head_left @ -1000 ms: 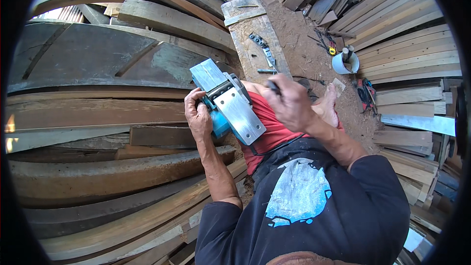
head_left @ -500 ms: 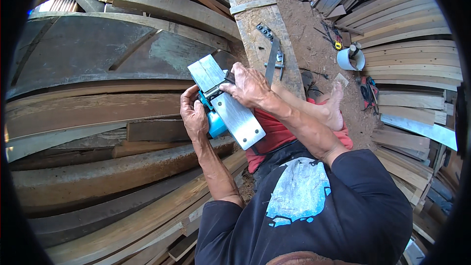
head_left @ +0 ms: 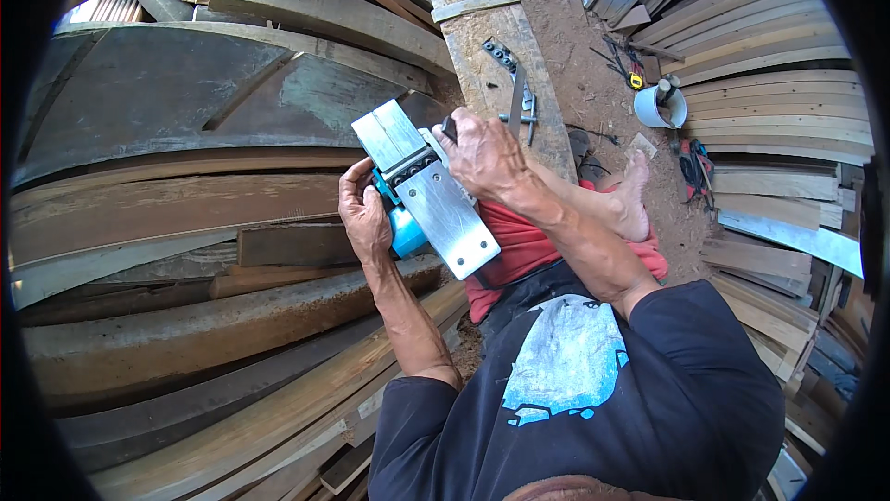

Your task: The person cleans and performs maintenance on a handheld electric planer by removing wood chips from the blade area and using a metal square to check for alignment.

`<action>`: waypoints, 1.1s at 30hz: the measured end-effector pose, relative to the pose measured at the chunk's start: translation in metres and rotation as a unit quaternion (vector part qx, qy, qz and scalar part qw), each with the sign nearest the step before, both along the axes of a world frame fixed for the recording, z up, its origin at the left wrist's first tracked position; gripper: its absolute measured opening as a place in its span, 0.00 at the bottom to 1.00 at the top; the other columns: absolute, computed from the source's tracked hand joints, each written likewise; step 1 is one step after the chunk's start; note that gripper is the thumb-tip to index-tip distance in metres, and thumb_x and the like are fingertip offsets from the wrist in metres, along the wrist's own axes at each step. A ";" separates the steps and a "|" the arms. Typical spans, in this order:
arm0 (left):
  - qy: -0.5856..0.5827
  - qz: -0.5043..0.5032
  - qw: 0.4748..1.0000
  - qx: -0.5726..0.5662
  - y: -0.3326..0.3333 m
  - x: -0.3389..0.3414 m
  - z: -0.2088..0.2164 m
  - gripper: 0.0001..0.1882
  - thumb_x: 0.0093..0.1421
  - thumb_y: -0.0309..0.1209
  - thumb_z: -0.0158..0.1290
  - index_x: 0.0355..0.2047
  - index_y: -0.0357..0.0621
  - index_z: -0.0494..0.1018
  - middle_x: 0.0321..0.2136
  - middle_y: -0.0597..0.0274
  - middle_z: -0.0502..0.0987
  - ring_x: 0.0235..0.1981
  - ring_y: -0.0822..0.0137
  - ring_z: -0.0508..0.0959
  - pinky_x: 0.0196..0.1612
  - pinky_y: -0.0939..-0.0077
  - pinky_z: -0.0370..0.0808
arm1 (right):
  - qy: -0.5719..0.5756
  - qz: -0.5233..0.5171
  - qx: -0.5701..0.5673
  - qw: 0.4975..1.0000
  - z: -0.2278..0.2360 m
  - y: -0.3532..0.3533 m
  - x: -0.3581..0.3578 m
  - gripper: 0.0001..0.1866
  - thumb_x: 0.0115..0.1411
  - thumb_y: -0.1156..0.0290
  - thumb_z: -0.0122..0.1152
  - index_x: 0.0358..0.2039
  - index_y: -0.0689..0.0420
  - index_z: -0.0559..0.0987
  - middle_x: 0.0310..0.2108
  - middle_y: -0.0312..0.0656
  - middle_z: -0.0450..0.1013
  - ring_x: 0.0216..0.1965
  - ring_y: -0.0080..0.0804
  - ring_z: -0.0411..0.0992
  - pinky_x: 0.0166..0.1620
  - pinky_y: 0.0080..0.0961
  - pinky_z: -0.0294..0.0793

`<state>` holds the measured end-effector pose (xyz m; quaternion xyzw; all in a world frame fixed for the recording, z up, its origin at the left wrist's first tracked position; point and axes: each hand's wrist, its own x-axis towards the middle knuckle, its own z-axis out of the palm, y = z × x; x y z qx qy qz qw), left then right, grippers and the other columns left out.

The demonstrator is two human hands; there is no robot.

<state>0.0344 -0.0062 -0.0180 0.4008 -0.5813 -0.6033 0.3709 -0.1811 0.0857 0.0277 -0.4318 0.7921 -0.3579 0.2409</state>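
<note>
A teal electric planer (head_left: 408,230) lies bottom up above my lap, its two silver sole plates facing up. My left hand (head_left: 366,209) is closed around its teal body from the left side. Between the plates, the dark cutter slot with small bolts (head_left: 415,170) shows. My right hand (head_left: 489,153) is beside the slot's right end, its fingers closed on a small dark piece (head_left: 450,128). What that piece is I cannot make out. A flat metal strip (head_left: 517,98) shows beyond my right hand, its lower end hidden there.
A worn wooden bench (head_left: 473,24) holds a metal bar with bolts (head_left: 501,54) and a small T-shaped tool (head_left: 530,121). A white bucket (head_left: 660,110), a yellow tape measure (head_left: 636,80) and red-black tools (head_left: 695,167) are on the dusty ground. Stacked planks (head_left: 139,214) line both sides.
My right hand has moved slightly right and away from the cutter slot, with the dark piece in its fingers. The slot and its bolts are now more visible. My left hand keeps its hold.
</note>
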 end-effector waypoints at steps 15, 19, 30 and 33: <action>0.005 0.004 1.000 0.007 -0.013 0.027 -0.024 0.21 0.67 0.13 0.39 0.57 0.32 0.73 0.53 0.52 0.79 0.55 0.66 0.80 0.64 0.69 0.75 | -0.242 -0.036 -0.239 0.940 0.124 0.092 -0.042 0.18 0.76 0.68 0.49 0.59 0.65 0.75 0.32 0.37 0.71 0.32 0.21 0.69 0.37 0.24 0.71; -0.014 0.018 1.000 0.001 -0.013 0.029 -0.026 0.21 0.67 0.12 0.39 0.56 0.32 0.74 0.53 0.52 0.80 0.55 0.66 0.80 0.64 0.69 0.74 | -0.197 -0.070 -0.414 0.886 0.107 0.112 -0.040 0.21 0.78 0.65 0.47 0.62 0.67 0.74 0.41 0.42 0.76 0.39 0.22 0.74 0.43 0.20 0.73; -0.032 0.037 0.999 -0.019 0.002 0.009 -0.002 0.20 0.68 0.13 0.41 0.57 0.34 0.73 0.51 0.54 0.80 0.53 0.68 0.80 0.60 0.72 0.77 | -0.147 -0.088 -0.131 0.976 0.071 0.154 -0.061 0.14 0.74 0.68 0.59 0.51 0.64 0.82 0.42 0.42 0.84 0.43 0.25 0.80 0.50 0.24 0.77; -0.067 0.040 0.996 -0.046 0.009 -0.002 0.009 0.21 0.68 0.12 0.40 0.57 0.33 0.72 0.51 0.53 0.80 0.54 0.67 0.80 0.61 0.72 0.76 | -0.202 -0.087 -0.145 0.965 0.071 0.159 -0.051 0.13 0.74 0.71 0.59 0.51 0.66 0.82 0.42 0.42 0.84 0.43 0.21 0.79 0.51 0.23 0.78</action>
